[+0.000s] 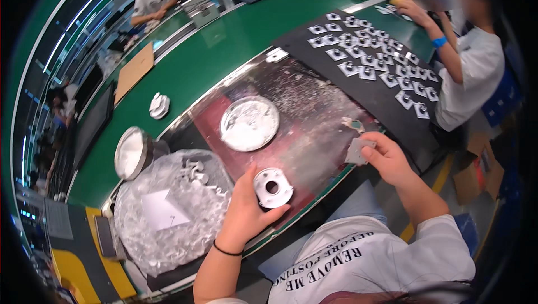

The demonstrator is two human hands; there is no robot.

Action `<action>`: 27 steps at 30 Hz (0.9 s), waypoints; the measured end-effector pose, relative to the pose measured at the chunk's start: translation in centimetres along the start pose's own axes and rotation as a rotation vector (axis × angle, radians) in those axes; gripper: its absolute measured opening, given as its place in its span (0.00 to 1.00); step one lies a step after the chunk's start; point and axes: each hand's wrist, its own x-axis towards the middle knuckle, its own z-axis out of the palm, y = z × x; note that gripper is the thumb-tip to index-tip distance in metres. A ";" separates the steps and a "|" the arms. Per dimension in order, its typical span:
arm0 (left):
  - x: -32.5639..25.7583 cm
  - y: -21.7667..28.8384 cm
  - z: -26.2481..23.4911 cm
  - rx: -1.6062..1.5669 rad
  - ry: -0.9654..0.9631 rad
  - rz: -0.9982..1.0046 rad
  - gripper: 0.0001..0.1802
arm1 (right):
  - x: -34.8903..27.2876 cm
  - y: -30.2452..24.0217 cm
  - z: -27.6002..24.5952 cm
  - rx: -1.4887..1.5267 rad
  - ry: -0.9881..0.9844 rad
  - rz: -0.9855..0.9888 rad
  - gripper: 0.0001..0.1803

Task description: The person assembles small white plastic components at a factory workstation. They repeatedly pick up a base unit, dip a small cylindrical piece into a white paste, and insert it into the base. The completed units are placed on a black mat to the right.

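My left hand (249,203) grips a white round plastic part (284,190) by its edge, thumb along the near side. The part has a large dark hole in its middle and small holes round it. Off to the right, my right hand (386,157) pinches a flat light-grey squarish piece (355,151) between thumb and fingers; its exact kind is unclear. A smeared scrap with a greenish patch (353,124) lies just beyond that hand. Between and beyond my hands sits a round shallow dish (250,123) coated with white material.
At left are a clear plastic bag (140,236) of small white parts with a paper slip (165,210), and a metal tin (132,152). White parts (159,106) stand on the green table. Rows of small cards (367,73) cover a black mat at right, beside a co-worker (471,74).
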 end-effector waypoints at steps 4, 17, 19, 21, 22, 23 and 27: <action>-0.6 -0.1 -0.6 0.017 0.041 0.049 0.56 | 3.3 0.9 5.2 -0.005 -0.258 0.186 0.18; -0.7 -0.5 -0.1 -0.047 0.047 -0.002 0.58 | 7.4 1.6 11.6 -0.197 -0.516 0.178 0.11; -0.5 -0.5 -0.1 -0.012 0.061 0.034 0.59 | 7.5 2.4 11.6 -0.100 -0.508 0.197 0.12; -0.4 -0.6 0.0 0.010 0.069 0.051 0.59 | 7.5 2.6 11.8 -0.091 -0.498 0.190 0.12; -0.4 -0.6 0.0 0.013 0.071 0.049 0.60 | 7.4 2.6 11.8 -0.087 -0.492 0.187 0.13; -0.5 -0.5 0.0 0.018 0.072 0.046 0.60 | 7.3 2.3 12.0 -0.143 -0.479 0.178 0.12; -0.6 -0.3 0.1 0.025 0.084 0.040 0.61 | 7.0 1.9 12.4 -0.179 -0.403 0.238 0.12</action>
